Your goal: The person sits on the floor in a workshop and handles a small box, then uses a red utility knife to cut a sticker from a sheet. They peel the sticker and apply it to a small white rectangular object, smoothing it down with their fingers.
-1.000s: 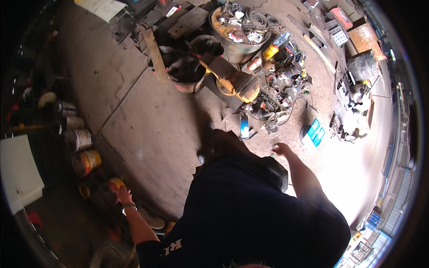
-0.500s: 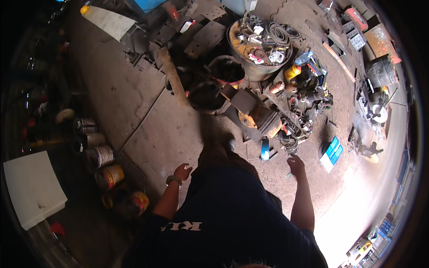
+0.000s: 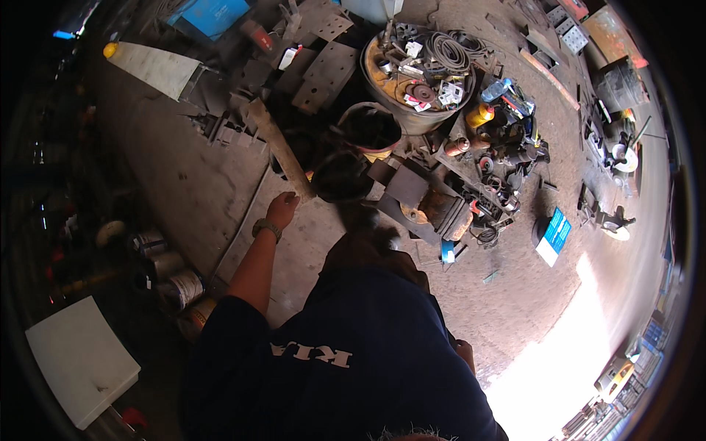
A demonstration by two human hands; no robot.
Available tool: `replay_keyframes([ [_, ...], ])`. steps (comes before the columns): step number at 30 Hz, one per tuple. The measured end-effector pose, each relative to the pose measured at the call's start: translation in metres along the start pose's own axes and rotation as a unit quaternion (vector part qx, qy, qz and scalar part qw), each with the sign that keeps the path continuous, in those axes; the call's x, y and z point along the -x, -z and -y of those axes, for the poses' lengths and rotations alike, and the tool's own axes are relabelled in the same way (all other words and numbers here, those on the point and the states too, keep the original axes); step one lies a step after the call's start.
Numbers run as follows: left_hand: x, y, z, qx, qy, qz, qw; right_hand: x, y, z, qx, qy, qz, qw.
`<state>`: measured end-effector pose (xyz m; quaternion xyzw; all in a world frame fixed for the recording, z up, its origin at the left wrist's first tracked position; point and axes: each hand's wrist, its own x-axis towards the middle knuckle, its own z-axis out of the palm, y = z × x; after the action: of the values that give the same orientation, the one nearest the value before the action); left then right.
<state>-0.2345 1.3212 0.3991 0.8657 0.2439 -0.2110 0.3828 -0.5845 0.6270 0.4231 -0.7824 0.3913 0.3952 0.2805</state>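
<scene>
My left hand point(image 3: 282, 210), with a watch on the wrist, is stretched forward, its fingers loosely bent and apart with nothing seen in them. Its fingertips come close to the near end of a long brownish plank point(image 3: 278, 144); whether they touch it I cannot tell. Beyond that end stand dark buckets, one black inside point(image 3: 342, 176) and one with a reddish-yellow side point(image 3: 382, 153). My right hand point(image 3: 465, 353) is low by my right side, mostly hidden behind my body, so its fingers do not show clearly.
A drum point(image 3: 419, 117) heaped with hoses and small parts stands ahead. Tools and bottles clutter the area right of it, near a rusty metal block point(image 3: 450, 217). Several paint cans point(image 3: 180, 288) and a white box point(image 3: 82, 356) are at left. A blue-white sheet point(image 3: 553, 237) lies right.
My left hand has reached forward toward the plank's near end. My right hand has drawn back from the floor area to beside my body. The view has shifted and turned slightly.
</scene>
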Motion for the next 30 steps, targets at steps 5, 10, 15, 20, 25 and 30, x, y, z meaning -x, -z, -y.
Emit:
replay_keyframes([
  [5,0.01,-0.019,0.002,-0.005,-0.011,0.053,0.999,-0.023,-0.017,0.073,-0.011,0.105,0.01,0.994],
  [10,0.075,-0.043,0.044,-0.137,0.07,0.182,0.971,-0.085,0.02,0.111,-0.101,0.22,-0.11,0.964],
  [15,0.117,-0.036,0.09,-0.198,0.081,0.235,0.948,-0.076,0.051,0.132,-0.112,0.166,-0.142,0.969],
  [20,0.103,-0.019,0.133,-0.212,0.044,0.213,0.953,-0.098,0.019,0.067,-0.007,0.112,-0.131,0.985],
  [25,0.065,0.029,0.093,-0.142,0.078,0.138,0.977,-0.055,-0.026,0.118,-0.069,0.068,-0.063,0.993],
  [30,-0.023,0.089,0.083,-0.121,-0.009,0.107,0.987,-0.044,-0.072,0.163,-0.06,0.053,-0.047,0.996],
])
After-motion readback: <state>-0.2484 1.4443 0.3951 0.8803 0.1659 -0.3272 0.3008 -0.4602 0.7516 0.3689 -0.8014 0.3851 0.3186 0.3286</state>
